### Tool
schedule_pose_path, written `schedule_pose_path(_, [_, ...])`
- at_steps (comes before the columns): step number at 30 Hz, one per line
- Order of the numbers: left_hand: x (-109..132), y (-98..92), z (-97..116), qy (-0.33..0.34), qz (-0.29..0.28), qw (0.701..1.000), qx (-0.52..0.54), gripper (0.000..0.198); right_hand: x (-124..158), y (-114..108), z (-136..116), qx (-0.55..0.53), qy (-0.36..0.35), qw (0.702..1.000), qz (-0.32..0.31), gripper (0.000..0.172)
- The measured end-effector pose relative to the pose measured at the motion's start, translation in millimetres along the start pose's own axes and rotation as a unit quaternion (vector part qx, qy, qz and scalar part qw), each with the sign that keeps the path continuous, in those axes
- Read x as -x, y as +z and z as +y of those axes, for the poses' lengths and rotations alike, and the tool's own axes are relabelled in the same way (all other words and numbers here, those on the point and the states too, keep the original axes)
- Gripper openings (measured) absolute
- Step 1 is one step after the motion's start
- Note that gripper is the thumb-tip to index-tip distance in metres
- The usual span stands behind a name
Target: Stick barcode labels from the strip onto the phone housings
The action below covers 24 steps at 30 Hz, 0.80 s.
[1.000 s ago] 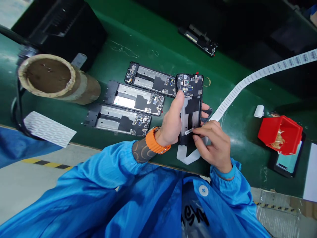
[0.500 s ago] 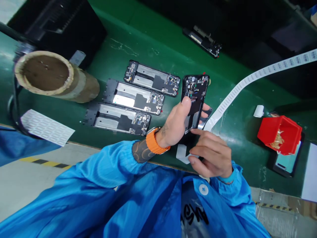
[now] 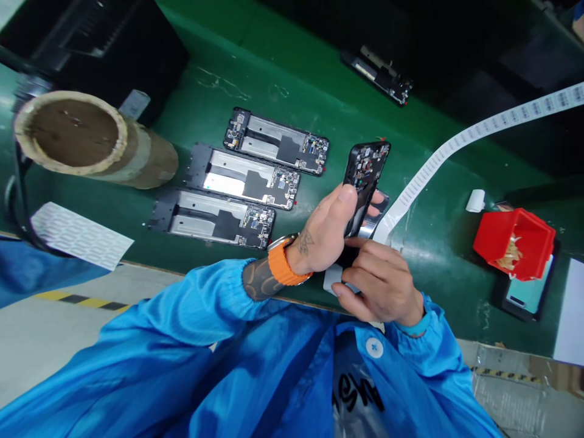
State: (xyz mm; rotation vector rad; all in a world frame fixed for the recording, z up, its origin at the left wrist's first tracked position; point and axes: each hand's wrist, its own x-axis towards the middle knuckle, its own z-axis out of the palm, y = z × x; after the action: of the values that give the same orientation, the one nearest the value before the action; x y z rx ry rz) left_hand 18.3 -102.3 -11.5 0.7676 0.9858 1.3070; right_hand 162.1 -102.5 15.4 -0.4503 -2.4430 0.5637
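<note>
My left hand (image 3: pixel 326 234) grips an open phone frame (image 3: pixel 366 172) with its circuit board showing, tilted on edge above the green bench. My right hand (image 3: pixel 376 283) is curled under the frame's lower end, its fingers pressed against the frame and the white end of the label strip (image 3: pixel 456 146); what it pinches is hidden. Three more open phone frames (image 3: pixel 244 179) lie side by side on the bench just left of my left hand.
A large cardboard tube (image 3: pixel 86 143) lies at the left beside a sheet of white labels (image 3: pixel 79 234). A red bin (image 3: pixel 515 243) sits on a phone at the right, near a small white roll (image 3: pixel 475 199). Another frame (image 3: pixel 378 76) lies at the back.
The held frame has tipped from facing me to nearly edge-on and shifted right. My right hand slid from the frame's face down under its lower end.
</note>
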Motion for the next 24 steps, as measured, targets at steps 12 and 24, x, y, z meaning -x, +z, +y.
schedule_pose_path(12, [-0.7, 1.7, 6.3, 0.003, -0.015, 1.000, -0.001, 0.073, 0.8, -1.6, -1.8, 0.008, 0.012, 1.000, 0.000, 0.023])
schedule_pose_path(24, [-4.4, 2.4, 7.4, -0.020, -0.045, 0.985, 0.164, 0.090, -1.5, -17.7, 2.6, -0.132, 0.106, 0.980, 0.108, 0.013])
